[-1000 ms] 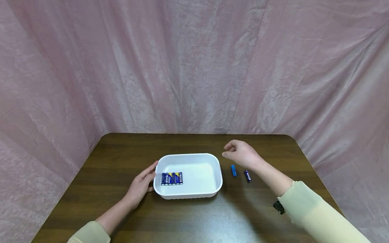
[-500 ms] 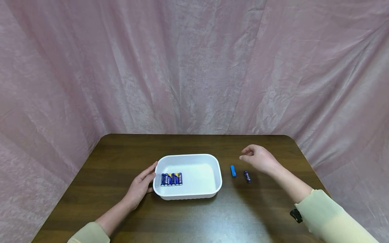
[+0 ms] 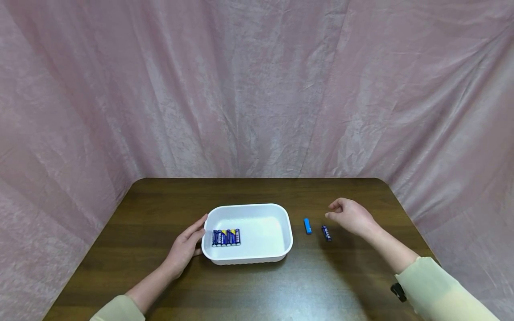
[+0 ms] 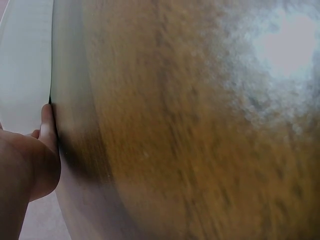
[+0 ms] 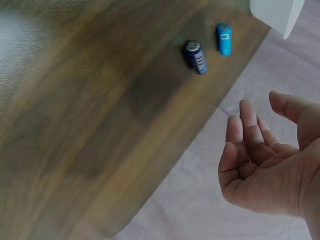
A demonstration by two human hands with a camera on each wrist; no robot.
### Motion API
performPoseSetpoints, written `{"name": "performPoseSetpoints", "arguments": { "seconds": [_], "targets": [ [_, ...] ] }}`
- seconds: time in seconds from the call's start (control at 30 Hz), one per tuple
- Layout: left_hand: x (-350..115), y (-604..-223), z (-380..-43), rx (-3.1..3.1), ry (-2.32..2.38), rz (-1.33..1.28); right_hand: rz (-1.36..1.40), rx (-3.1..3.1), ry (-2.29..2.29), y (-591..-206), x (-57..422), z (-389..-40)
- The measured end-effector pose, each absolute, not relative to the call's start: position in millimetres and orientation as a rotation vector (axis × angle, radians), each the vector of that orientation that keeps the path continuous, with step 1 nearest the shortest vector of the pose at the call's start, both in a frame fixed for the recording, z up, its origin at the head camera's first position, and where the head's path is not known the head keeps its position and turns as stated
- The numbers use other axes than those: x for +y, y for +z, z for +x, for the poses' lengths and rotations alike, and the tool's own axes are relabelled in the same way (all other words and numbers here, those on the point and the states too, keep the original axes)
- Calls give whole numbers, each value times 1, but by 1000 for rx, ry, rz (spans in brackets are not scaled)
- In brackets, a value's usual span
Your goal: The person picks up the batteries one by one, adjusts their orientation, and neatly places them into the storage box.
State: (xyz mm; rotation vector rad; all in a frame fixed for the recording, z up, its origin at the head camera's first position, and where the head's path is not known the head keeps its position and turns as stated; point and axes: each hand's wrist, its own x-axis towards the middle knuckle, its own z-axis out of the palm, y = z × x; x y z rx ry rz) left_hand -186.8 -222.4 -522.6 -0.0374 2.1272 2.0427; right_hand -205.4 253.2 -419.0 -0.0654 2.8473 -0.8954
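My left hand (image 3: 183, 251) rests against the left end of a white plastic tray (image 3: 257, 259), its fingers extended along the wall. The left wrist view shows part of that hand (image 4: 32, 157) beside the tray's side (image 4: 25, 60). Inside the tray, at its left, several blue AA batteries (image 3: 226, 237), some with yellow bands, lie side by side in a row. My right hand (image 3: 353, 217) hovers over the table with loosely bent fingers, holding nothing. Below and left of it lie a dark blue battery (image 3: 326, 233) and a light blue battery (image 3: 307, 226), apart from each other.
A brown wood-grain table (image 3: 257, 294) bears everything, its far corners rounded. Pink velvet curtain (image 3: 257, 89) hangs behind and at both sides. Light glares off the table's near middle. A small black object (image 3: 398, 292) sits at the right sleeve.
My right hand has moved rightward, away from the tray, and lowered towards the dark blue battery. My left hand stays at the tray. The batteries have not been moved.
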Motion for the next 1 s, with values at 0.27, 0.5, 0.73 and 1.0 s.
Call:
{"name": "performPoseSetpoints", "arguments": {
  "seconds": [0.27,0.5,0.73,1.0],
  "targets": [
    [-223,-524,-187,2130,2030,-59,-29,2838,-828,-436,260,-203],
    [-222,-523,-188,2135,2036,-54,-11,2876,-737,-447,262,-202],
    [-221,-522,-187,2138,2037,-34,6,2859,-703,-458,260,-202],
    [-222,-523,-188,2123,2039,-40,3,2842,-676,-462,256,-199]
  ]
}}
